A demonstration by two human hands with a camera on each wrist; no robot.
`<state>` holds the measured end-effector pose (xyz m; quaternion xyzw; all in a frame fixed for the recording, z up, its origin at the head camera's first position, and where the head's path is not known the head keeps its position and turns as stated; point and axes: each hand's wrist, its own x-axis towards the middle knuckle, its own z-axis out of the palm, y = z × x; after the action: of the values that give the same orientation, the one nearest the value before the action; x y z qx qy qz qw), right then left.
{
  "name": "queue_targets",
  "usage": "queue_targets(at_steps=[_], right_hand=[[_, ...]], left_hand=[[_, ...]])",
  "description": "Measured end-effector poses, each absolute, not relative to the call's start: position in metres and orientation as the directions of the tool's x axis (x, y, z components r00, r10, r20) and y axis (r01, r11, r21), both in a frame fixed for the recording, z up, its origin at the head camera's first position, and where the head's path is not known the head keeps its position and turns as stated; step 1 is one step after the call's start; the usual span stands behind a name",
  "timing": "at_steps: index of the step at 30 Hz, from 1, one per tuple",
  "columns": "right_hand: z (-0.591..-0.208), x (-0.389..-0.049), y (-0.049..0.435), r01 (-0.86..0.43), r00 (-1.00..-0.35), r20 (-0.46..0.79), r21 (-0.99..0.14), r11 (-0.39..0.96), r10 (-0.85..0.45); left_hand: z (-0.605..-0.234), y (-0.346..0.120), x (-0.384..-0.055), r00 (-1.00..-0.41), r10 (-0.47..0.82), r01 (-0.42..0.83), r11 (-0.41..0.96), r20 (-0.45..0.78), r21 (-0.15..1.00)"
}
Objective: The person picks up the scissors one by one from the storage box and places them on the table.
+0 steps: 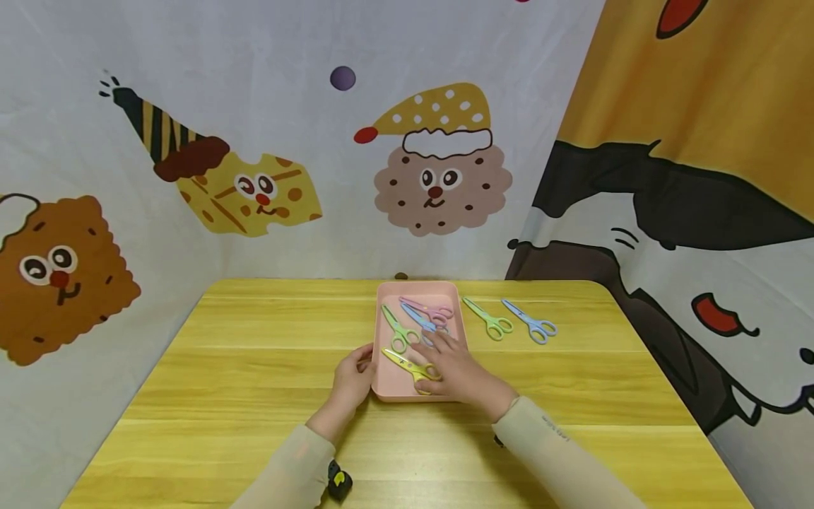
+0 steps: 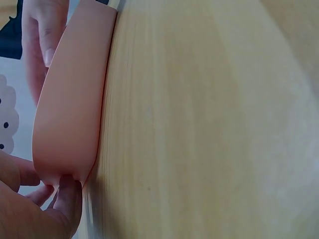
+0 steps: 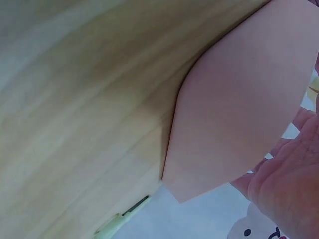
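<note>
A pink tray [image 1: 391,383] sits on the table with several small scissors in it. My left hand [image 1: 352,385] holds the tray's left side near the front, thumb and fingers at the wall's corner in the left wrist view. Over the tray's right side, my right hand [image 1: 461,367] reaches in with fingers spread above the handles. Its thumb and fingertips are right by the yellow scissors [image 1: 397,358] and the blue scissors [image 1: 413,314], partly covering both. Green scissors [image 1: 395,326] lie at the tray's left, pink scissors [image 1: 420,307] toward its back.
Right of the tray, green scissors [image 1: 486,319] and blue scissors [image 1: 528,322] lie on the wooden table [image 1: 254,382]. A small black object with a yellow mark [image 1: 340,482] is beside my left sleeve. A cartoon-printed curtain [image 1: 286,254] hangs behind the table.
</note>
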<state>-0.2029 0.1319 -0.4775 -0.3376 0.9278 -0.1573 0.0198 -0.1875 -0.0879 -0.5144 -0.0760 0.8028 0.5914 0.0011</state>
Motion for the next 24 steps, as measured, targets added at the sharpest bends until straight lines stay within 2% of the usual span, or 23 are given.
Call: queue_targets(at_steps=[13,24], right_hand=[[-0.482,-0.203,0.128,-0.574,-0.802,0.046,-0.335,0.747,-0.596],[-0.484,-0.206,0.121,-0.556,-0.815,0.008,-0.291,0.779,-0.579]], left_hand=[[-0.513,-0.087,-0.188,-0.988,-0.121,-0.132,0.285,-0.101,0.949],[-0.512,-0.088,-0.188,-0.987,-0.12,-0.141,0.288,-0.111,0.947]])
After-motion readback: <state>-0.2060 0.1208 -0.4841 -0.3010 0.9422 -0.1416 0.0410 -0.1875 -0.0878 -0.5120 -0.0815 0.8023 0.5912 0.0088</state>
